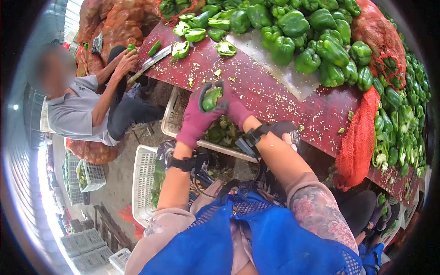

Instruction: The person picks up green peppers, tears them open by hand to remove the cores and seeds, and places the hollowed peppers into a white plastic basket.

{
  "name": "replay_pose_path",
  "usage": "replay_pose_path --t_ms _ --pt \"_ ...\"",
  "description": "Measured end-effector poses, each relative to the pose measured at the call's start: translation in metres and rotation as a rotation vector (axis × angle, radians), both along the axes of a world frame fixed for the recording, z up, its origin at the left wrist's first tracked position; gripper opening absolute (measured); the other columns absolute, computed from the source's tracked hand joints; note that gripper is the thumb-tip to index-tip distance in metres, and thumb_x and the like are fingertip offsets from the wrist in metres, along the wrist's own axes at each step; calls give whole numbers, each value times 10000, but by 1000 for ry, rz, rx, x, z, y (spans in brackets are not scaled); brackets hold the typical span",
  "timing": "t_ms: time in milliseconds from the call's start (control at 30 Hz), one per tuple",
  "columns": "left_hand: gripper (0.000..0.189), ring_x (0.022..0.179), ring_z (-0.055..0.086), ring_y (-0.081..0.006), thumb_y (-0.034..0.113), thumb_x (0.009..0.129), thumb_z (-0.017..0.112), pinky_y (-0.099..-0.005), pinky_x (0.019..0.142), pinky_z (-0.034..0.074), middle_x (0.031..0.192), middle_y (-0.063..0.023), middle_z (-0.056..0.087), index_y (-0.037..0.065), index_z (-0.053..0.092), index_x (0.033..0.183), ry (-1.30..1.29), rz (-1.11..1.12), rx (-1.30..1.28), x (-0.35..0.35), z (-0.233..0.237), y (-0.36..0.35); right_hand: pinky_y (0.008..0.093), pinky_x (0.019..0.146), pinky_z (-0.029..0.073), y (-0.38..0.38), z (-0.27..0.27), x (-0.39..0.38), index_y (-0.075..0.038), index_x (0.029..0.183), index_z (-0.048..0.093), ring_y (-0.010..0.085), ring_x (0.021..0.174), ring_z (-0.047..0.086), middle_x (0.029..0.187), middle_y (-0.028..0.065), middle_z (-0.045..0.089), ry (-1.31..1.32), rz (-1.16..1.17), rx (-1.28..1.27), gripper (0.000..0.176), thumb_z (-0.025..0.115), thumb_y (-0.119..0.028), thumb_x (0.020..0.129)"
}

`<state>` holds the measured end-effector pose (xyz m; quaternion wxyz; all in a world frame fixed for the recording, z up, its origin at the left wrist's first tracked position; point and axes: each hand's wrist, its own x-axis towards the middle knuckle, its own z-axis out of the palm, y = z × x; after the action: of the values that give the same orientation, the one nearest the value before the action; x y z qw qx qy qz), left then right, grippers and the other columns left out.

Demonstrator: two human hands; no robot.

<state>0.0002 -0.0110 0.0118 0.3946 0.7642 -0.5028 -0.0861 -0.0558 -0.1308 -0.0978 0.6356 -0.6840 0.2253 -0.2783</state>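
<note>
My left hand (pixel 198 114), in a pink glove with dark fingertips, is wrapped round a green pepper (pixel 211 99) just past the red table's near edge. My right hand (pixel 233 107), gloved the same way, presses on the pepper's right side. Whether it also holds a tool is hidden. Several cut pepper halves (pixel 226 48) lie on the red table (pixel 256 87), which is scattered with pale seeds. Below my hands is a white crate (pixel 172 112) with green pieces inside.
Whole green peppers (pixel 321 46) are heaped at the back right. A red net bag (pixel 360 142) hangs over the table edge. At the left a seated co-worker (pixel 85 105) holds a pepper near a long blade (pixel 153 60). Another white crate (pixel 144 183) stands by my left arm.
</note>
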Motion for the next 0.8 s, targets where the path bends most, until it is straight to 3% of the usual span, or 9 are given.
replay_pose_path --t_ms 233,333,367,500,533,600,633,700,800 --pt "474 903 612 -128 206 772 796 -271 814 503 1033 -68 679 12 615 1165 387 266 -181 17 -29 0 376 834 511 4 61 -23 -8 1312 470 233 987 614 1135 129 625 289 -110 -83 590 685 -233 811" --pt "328 904 634 -149 106 839 684 -284 782 522 1057 -70 660 16 621 1148 955 246 -244 25 0 11 338 695 552 -3 47 -5 -14 1292 510 215 915 636 1097 104 629 -85 -26 277 532 670 -194 817" --pt "302 936 654 -200 96 877 625 -335 796 551 1083 -100 655 8 602 1165 1127 136 -380 47 -33 23 286 582 547 -6 43 -4 -8 1257 545 201 838 651 1021 102 645 -177 73 384 472 654 -155 822" --pt "335 997 649 -292 130 896 594 -453 854 562 1147 -152 630 2 566 1204 1266 189 -470 58 -39 42 367 813 519 -14 63 -19 12 1207 577 252 960 638 1105 151 646 -64 192 452 477 632 -256 817" --pt "331 1012 643 -297 142 899 584 -461 861 562 1142 -151 631 13 568 1203 1209 130 -477 64 -37 49 390 845 518 -15 71 -24 15 1186 591 273 981 644 1125 175 648 29 224 383 484 620 -301 821" --pt "387 1043 638 -286 108 859 631 -414 909 535 1175 -139 628 12 569 1228 1124 122 -444 59 -19 56 428 856 516 -9 86 -30 9 1161 606 323 1001 650 1126 220 646 547 281 -329 511 589 -376 826" --pt "392 1038 642 -272 85 836 642 -394 909 527 1164 -129 641 25 586 1219 808 99 -312 51 -5 55 434 900 489 0 84 -33 -9 1253 542 378 996 633 1114 261 628 679 403 -563 599 597 -410 811" --pt "413 1030 649 -245 39 791 665 -354 909 510 1142 -108 665 52 619 1201 180 49 -42 35 13 53 429 921 481 13 76 -22 -45 1263 548 371 1043 619 1137 247 627 689 443 -507 571 586 -399 816" --pt "472 1046 649 -210 25 756 688 -308 916 489 1151 -93 674 94 625 1219 -145 177 -32 46 21 81 440 926 489 20 68 -22 -40 1141 624 373 1059 621 1154 206 639 480 376 -490 480 520 -406 848"
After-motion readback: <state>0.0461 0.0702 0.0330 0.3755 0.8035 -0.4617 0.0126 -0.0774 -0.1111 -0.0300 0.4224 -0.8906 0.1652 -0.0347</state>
